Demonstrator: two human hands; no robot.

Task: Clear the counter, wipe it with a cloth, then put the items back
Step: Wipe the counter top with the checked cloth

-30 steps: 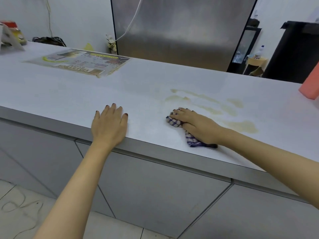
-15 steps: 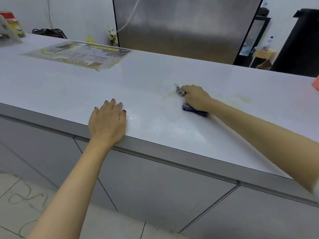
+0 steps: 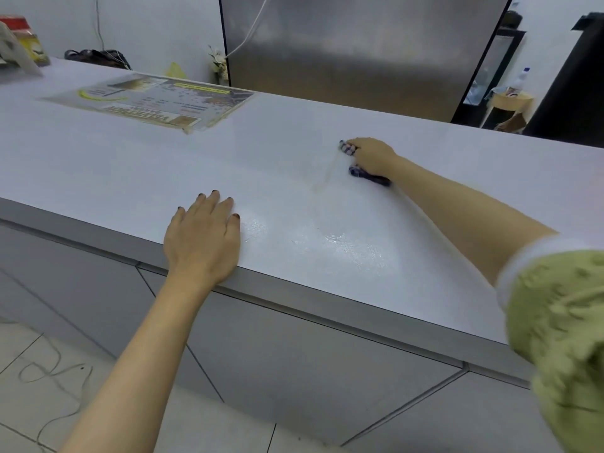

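A long white counter (image 3: 130, 165) runs across the view. My right hand (image 3: 371, 155) grips a bunched blue-and-white checked cloth (image 3: 369, 176) and presses it on the counter past the middle, arm stretched out. Most of the cloth is hidden under the hand. A wet, shiny patch (image 3: 343, 246) lies on the counter in front of the cloth, with a faint yellowish streak (image 3: 323, 181) beside it. My left hand (image 3: 204, 237) rests flat on the counter's front edge, fingers straight.
A laminated printed sheet (image 3: 150, 101) lies at the far left of the counter. Packets and a stand (image 3: 19, 44) sit at the far left end. A steel fridge (image 3: 359, 50) stands behind the counter. Grey cabinet fronts (image 3: 294, 371) and tiled floor are below.
My right hand has pushed the cloth away from the front edge toward the back of the counter, wiping off the yellowish stains. The left hand has stayed put.
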